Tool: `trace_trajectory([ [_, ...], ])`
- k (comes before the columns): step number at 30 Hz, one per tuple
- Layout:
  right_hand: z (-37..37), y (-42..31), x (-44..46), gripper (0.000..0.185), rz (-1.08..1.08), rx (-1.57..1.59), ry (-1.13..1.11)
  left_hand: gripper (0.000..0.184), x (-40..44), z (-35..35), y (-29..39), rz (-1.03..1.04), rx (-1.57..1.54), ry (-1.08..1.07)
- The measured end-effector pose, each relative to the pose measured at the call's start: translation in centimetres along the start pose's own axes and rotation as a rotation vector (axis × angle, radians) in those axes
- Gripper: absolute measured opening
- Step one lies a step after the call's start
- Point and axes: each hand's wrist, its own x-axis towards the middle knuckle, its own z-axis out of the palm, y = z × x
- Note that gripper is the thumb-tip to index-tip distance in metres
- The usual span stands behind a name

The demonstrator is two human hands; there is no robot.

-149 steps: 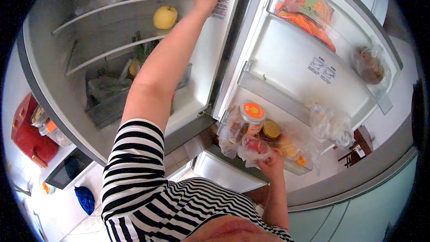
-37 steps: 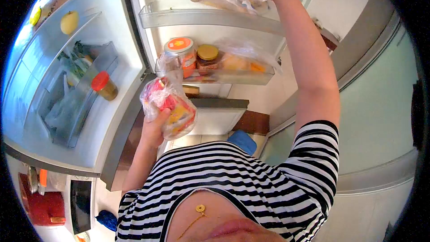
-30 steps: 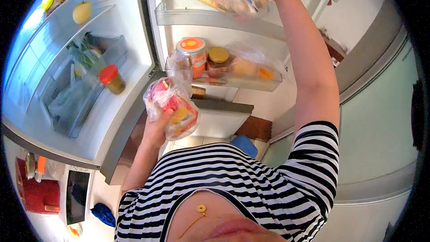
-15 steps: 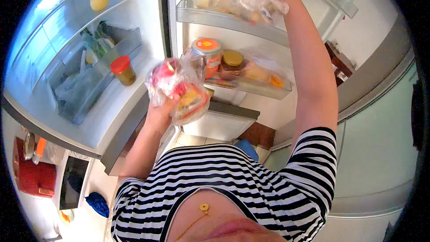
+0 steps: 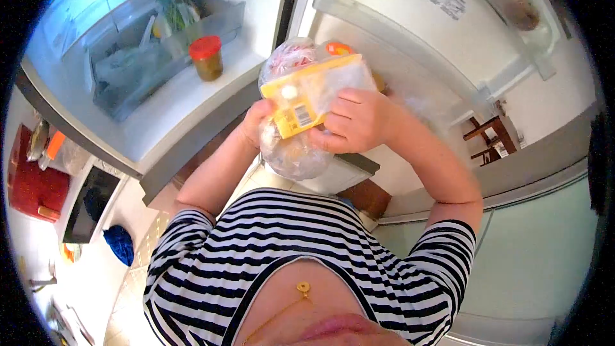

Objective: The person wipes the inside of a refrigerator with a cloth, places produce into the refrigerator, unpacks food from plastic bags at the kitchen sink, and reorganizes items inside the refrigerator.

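In front of the open fridge, both my hands are close together around a bundle. My left hand (image 5: 256, 123) is closed on clear plastic bags (image 5: 295, 157) with food inside, its thumb by the edge of a yellow packet. My right hand (image 5: 359, 120) grips that yellow packet (image 5: 296, 115), which has a barcode and a pale, see-through-looking part. Behind it bulges a clear bag with red and white contents (image 5: 291, 57). What exactly fills the bags is hard to make out.
A red-lidded jar (image 5: 206, 57) stands on the fridge's bottom ledge, beside a drawer (image 5: 122, 77) holding green vegetables. The fridge door (image 5: 410, 19) is open on the right, with clear shelves; a brown item (image 5: 512, 3) sits in one. Behind me is a greenish glass panel (image 5: 532, 243).
My right hand has come down from the upper door shelf to my left hand and now holds the yellow packet. The plastic bag has left that shelf. The view has shifted.
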Motion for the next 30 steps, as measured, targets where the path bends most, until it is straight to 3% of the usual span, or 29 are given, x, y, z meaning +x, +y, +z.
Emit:
trace_trajectory([
  [2, 0.6, -0.4, -0.4, 0.021, -0.013, 0.031, -0.008, 0.065, -0.7, -0.3, 0.8, -0.193, 0.398, 0.141],
  [5, 1.3, -0.3, -0.9, 0.020, -0.004, 0.034, -0.076, 0.056, -1.4, -0.4, 0.4, -0.060, 0.322, 0.319],
  [8, 2.2, 0.1, -1.0, 0.024, 0.141, 0.009, -0.057, 0.060, -1.4, -0.2, 0.7, 0.090, 0.388, 0.469],
  [10, 3.3, -0.5, -1.5, 0.042, 0.428, -0.205, 0.110, 0.060, -1.9, -0.7, 1.3, 0.228, 0.307, 0.504],
  [11, 4.3, -1.3, -1.5, 0.042, 0.417, -0.198, 0.113, 0.060, -2.1, -0.4, 1.5, 0.216, 0.261, 0.488],
  [13, 7.3, -3.6, -1.3, 0.056, 1.168, 0.533, 0.623, 0.058, -2.9, -0.4, 2.0, 0.242, 0.201, 0.504],
  [14, 8.9, -4.3, -1.3, 0.056, 1.163, 0.540, 0.623, 0.058, -3.2, -0.5, 2.2, 0.251, 0.144, 0.518],
  [16, 11.5, -5.4, -0.8, 0.065, 1.351, 1.330, 0.987, 0.058, -3.6, -1.3, 2.1, 0.262, 0.251, 0.530],
  [17, 11.4, -5.7, 0.2, 0.065, 1.351, 1.331, 0.988, 0.059, -3.6, -1.3, 1.8, 0.267, 0.354, 0.538],
  [19, 10.6, -6.2, 2.1, 0.055, 1.547, 1.578, 1.080, 0.055, -3.7, -0.2, 1.3, 0.279, 0.422, 0.571],
  [24, 10.6, -5.5, 2.2, 0.036, 1.743, 1.491, 1.168, 0.052, -3.8, -0.3, 1.1, 0.261, 0.517, 0.671],
  [27, 10.2, -4.9, 1.8, 0.031, 1.774, 1.521, 1.164, 0.059, -4.4, -1.2, 1.4, 0.328, 0.374, 0.639],
  [30, 11.0, -4.7, 0.8, 0.032, 1.793, 1.580, 1.156, 0.065, -5.5, -2.0, 1.9, 0.263, 0.277, 0.540],
])
